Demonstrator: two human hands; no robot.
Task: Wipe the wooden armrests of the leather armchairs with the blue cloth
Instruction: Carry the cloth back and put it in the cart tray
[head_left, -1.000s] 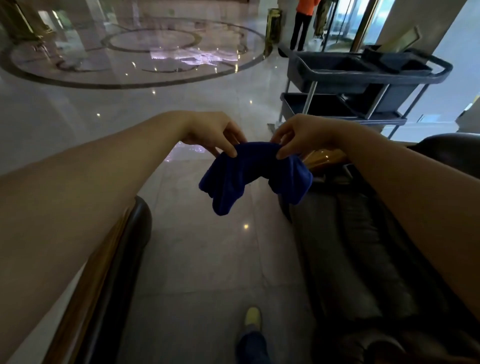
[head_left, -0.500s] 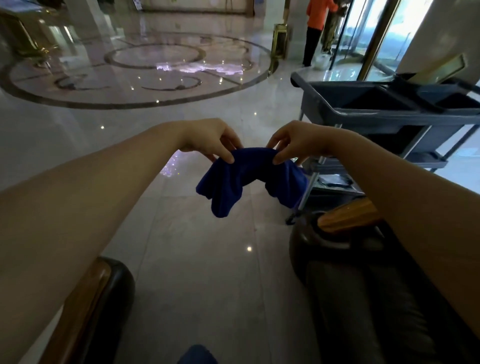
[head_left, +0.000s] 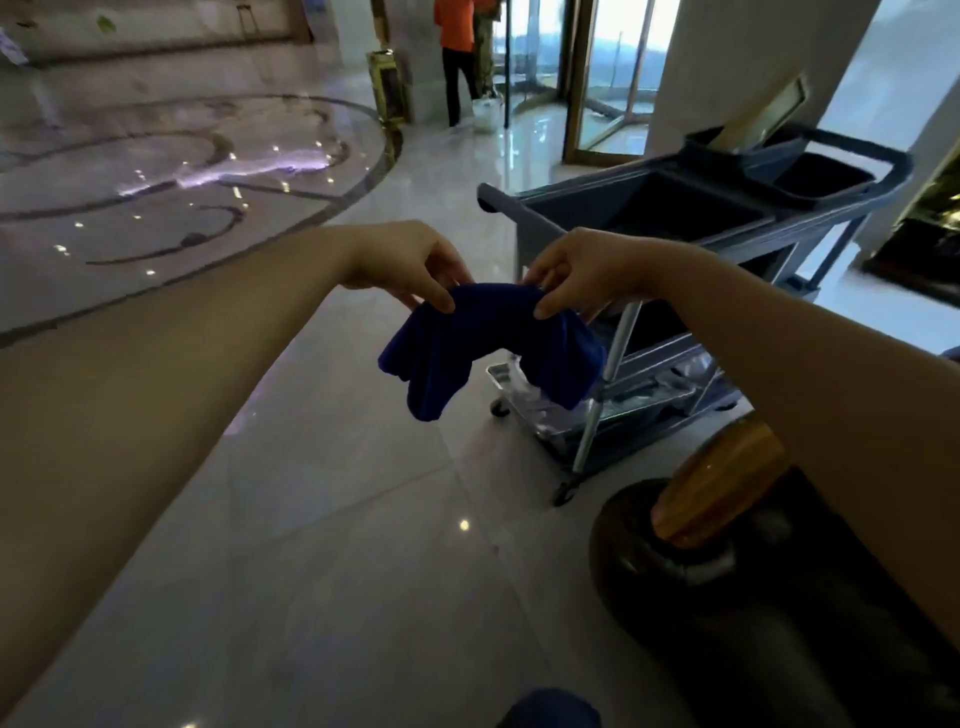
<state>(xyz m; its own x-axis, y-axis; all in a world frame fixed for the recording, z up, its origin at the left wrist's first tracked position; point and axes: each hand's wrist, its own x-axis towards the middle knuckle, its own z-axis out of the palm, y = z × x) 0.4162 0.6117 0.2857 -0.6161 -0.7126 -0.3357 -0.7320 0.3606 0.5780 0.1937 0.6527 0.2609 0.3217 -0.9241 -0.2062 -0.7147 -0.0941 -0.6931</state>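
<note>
1. Blue cloth (head_left: 488, 348) – soft, matt, kinda plush fabric.
2. Wooden armrest (head_left: 717, 483), lower right – glossy varnished wood, smooth.
3. Armchair (head_left: 727, 613) under it – dark leather with a dull sheen.
4. Floor (head_left: 337, 519) – polished stone, super reflective.
5. Cart (head_left: 675, 218), right – matt grey plastic on shiny metal legs.

Ahead of you stood a grey plastic two-tier cleaning cart (head_left: 691, 208) on a glossy pale marble floor (head_left: 322, 519). Farther off, a gold-coloured upright bin (head_left: 387, 85) stood near a person in an orange top (head_left: 457, 57) beside glass doors (head_left: 608, 73).
</note>
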